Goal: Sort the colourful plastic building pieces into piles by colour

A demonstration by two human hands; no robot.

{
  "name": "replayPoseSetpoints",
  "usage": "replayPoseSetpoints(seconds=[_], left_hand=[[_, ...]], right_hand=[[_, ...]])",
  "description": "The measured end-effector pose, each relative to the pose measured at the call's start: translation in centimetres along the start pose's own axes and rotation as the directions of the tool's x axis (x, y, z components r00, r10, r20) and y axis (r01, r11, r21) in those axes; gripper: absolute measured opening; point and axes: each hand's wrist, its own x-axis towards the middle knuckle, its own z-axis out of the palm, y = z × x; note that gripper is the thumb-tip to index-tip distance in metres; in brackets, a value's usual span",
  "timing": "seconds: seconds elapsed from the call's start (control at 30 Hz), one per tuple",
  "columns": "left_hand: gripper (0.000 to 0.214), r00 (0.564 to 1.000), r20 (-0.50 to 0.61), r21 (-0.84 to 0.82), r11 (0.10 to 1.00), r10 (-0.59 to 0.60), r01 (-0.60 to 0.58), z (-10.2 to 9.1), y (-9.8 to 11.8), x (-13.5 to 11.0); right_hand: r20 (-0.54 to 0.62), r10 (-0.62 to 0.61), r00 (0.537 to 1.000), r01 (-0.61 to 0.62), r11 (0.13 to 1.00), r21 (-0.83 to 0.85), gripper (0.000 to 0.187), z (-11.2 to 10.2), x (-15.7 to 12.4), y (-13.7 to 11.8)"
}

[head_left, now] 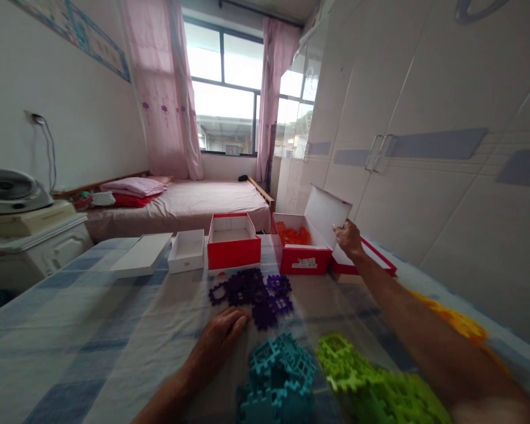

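Note:
My right hand [348, 235] pinches the edge of a raised white box flap [324, 207] on a red box [307, 262]. Orange interlocking pieces [294, 234] lie inside that box. My left hand [224, 328] rests on the table with its fingers extended and nothing in them, just below a cluster of purple interlocking pieces [251, 288]. Nearer to me are a pile of teal pieces [278, 377] and a pile of lime-green pieces [371, 377]. Yellow-orange pieces [457, 321] lie beyond my right forearm, which hides part of them.
An open red box [234, 252] with a white inside stands left of the orange one. Farther left are a small white open box [186, 252] and a white lid [143, 254]. A red-rimmed lid [382, 259] lies at right. The table bears a checked cloth [92, 341].

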Motion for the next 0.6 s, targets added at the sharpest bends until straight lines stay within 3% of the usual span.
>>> replayPoseSetpoints(seconds=[0.1, 0.2, 0.27, 0.37, 0.5, 0.6], left_hand=[[0.036, 1.000, 0.002, -0.003, 1.000, -0.008, 0.008, 0.0, 0.1, 0.0], [0.036, 1.000, 0.011, -0.004, 1.000, -0.007, 0.007, 0.0, 0.1, 0.0], [0.037, 1.000, 0.013, 0.006, 1.000, -0.006, 0.006, 0.1, 0.0, 0.0], [0.038, 1.000, 0.013, 0.024, 1.000, -0.008, 0.007, 0.2, -0.1, 0.0], [0.038, 1.000, -0.004, 0.014, 1.000, -0.006, 0.006, 0.1, 0.1, 0.0], [0.037, 1.000, -0.011, 0.003, 1.000, 0.000, 0.001, 0.0, 0.2, -0.1]], right_hand=[[0.048, -0.120, 0.992, 0.126, 0.984, -0.124, 0.040, 0.9, -1.2, -1.1], [0.175, -0.238, 0.955, 0.268, 0.948, -0.172, 0.047, 2.3, -2.4, -2.2], [0.285, -0.300, 0.911, 0.377, 0.885, -0.273, 0.054, 3.0, -3.1, -2.9], [0.425, -0.296, 0.855, 0.479, 0.765, -0.431, 0.067, 3.8, -4.1, -3.9], [0.483, -0.226, 0.846, 0.459, 0.770, -0.443, 0.073, 5.0, -5.2, -5.1], [0.404, -0.145, 0.903, 0.355, 0.782, -0.513, 0.077, 6.2, -5.8, -5.4]])
